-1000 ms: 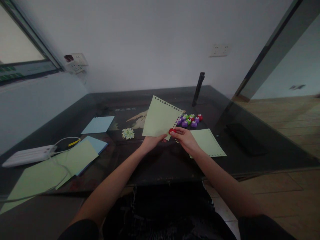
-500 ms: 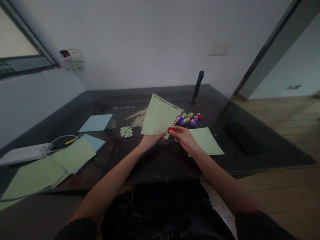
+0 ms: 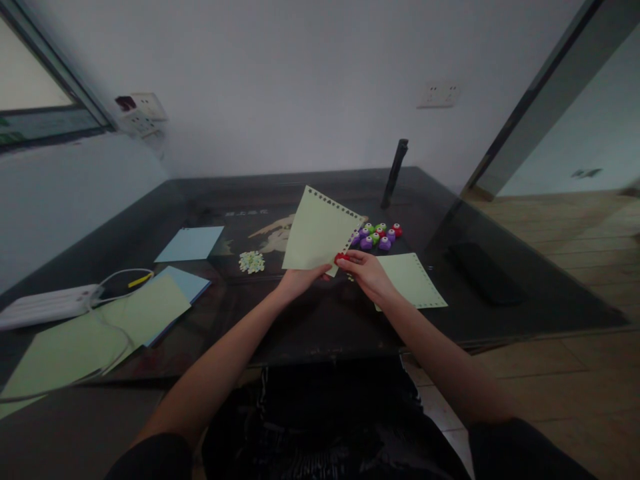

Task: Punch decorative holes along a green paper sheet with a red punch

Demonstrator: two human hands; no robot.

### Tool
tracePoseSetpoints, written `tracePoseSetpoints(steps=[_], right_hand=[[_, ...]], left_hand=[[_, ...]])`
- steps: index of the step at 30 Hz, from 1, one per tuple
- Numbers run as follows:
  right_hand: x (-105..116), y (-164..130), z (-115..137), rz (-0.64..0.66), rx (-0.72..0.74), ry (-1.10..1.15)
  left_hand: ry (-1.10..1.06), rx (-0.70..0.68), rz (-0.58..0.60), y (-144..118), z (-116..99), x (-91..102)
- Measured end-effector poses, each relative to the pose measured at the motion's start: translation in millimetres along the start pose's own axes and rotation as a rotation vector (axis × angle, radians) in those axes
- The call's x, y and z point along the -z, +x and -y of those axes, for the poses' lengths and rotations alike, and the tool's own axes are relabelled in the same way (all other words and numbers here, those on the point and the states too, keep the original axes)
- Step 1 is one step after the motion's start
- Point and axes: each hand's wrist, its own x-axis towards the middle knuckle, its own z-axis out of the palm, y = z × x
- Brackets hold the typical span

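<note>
My left hand [image 3: 303, 280] pinches a pale green sheet of paper [image 3: 317, 230] by its lower edge, raised above the table. Small shaped holes run along the sheet's top and right edges. In my right hand [image 3: 364, 270], a red craft punch [image 3: 342, 258] is gripped between thumb and fingers at the sheet's lower right edge. Below it lie a few tiny paper bits [image 3: 351, 278]. Behind the sheet stands a cluster of purple, green and red craft punches [image 3: 376, 236], partly hidden. Another punched green sheet [image 3: 414, 283] lies under my right wrist.
Cut-out paper pieces [image 3: 251, 262] form a small pile left of my hands. Blue paper [image 3: 191, 244], stacked green sheets [image 3: 100, 327] and a white power strip [image 3: 50, 307] with cables lie at left. A black upright object [image 3: 395, 175] stands behind; a dark flat object [image 3: 485, 273] lies right.
The view has shifted very slightly. Both hands, the sheet and the red punch keep nearly the same positions.
</note>
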Motion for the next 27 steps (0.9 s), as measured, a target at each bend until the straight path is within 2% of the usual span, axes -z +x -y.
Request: tracePoseSetpoints(steps=[9, 17, 27], right_hand=[[-0.9, 0.8, -0.3, -0.012, -0.005, 0.018], [-0.7, 1.3, -1.6, -0.002, 0.024, 0.02], [0.8, 2.5, -4.6, 0.024, 0.072, -0.001]], left_hand=[[0.018, -0.014, 0.007, 4.3, 9.6, 0.6], [0.035, -0.036, 0.004, -0.1, 4.8, 0.5], [0.048, -0.105, 0.042, 5.7, 16.5, 0.2]])
